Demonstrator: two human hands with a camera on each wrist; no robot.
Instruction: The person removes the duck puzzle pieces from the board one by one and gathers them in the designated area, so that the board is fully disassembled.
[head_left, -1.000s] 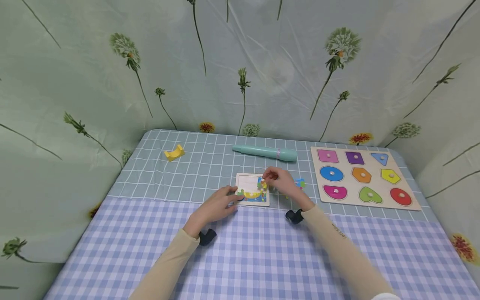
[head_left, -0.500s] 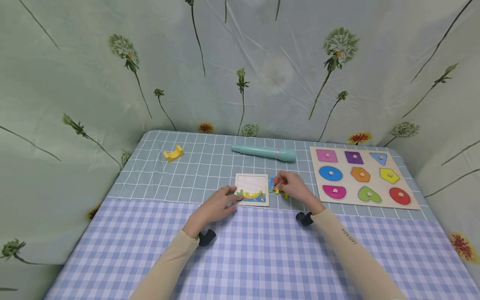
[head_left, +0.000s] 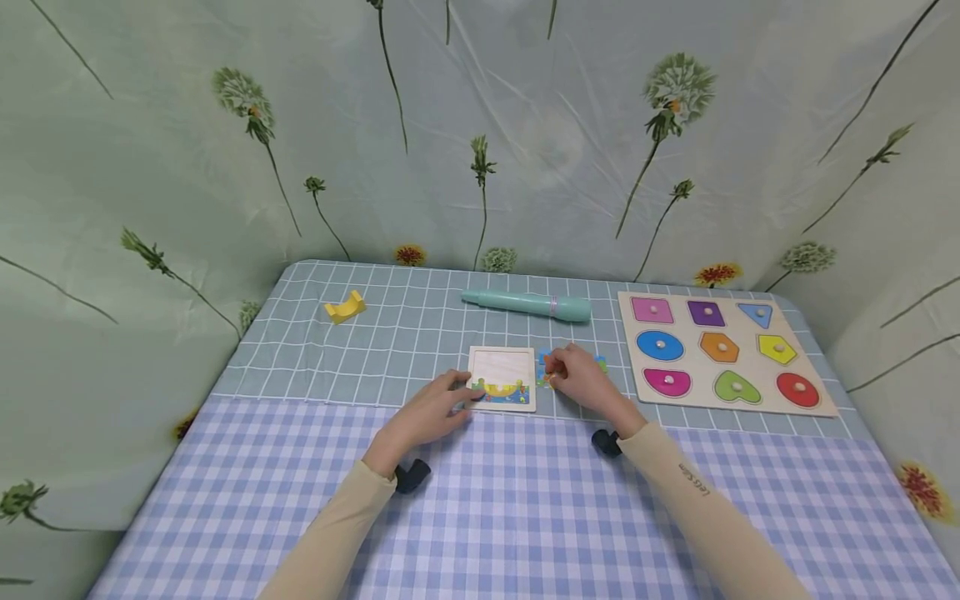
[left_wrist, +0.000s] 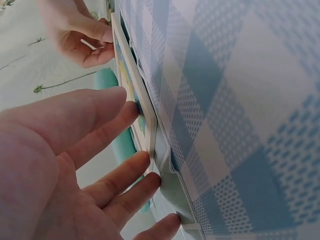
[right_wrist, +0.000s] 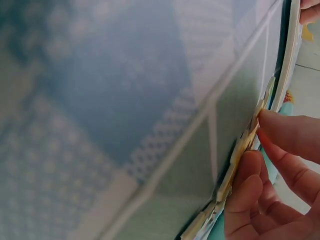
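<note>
Inside the tray (head_left: pixel 501 363), puzzle pieces (head_left: pixel 501 392) line the near side, the left hand (head_left: pixel 433 410) spread at its edge. Right hand (head_left: pixel 583 379) pinches another piece (right_wrist: pixel 253 128); "Let's" reads the sleeve (head_left: pixel 708 504).

Lilac-blue and white gingham cloth (head_left: pixel 480 517) in front; behind it, grey-green cloth (head_left: pixel 405 342) crossed by a white grid. Square pale-wood puzzle tray (head_left: pixel 502 363) with a yellow, green and blue picture strip (head_left: pixel 506 393); loose jigsaw pieces (head_left: pixel 603 365) in blue, green, yellow and orange. Teal tapered tube (head_left: pixel 517 302) with a pinkish band (head_left: pixel 553 307); yellow curved block (head_left: pixel 346 308). Pale-wood board (head_left: pixel 691 343) with rows of knobbed shapes (head_left: pixel 712 345): pink, purple, blue; blue, orange, yellow; magenta, green, red. Beige sleeves (head_left: pixel 330 533), the right one dark-lettered. Pale grey-green backdrop fabric (head_left: pixel 420 208) printed with green dandelions (head_left: pixel 681 87) and red-and-yellow flowers (head_left: pixel 717 275)
</note>
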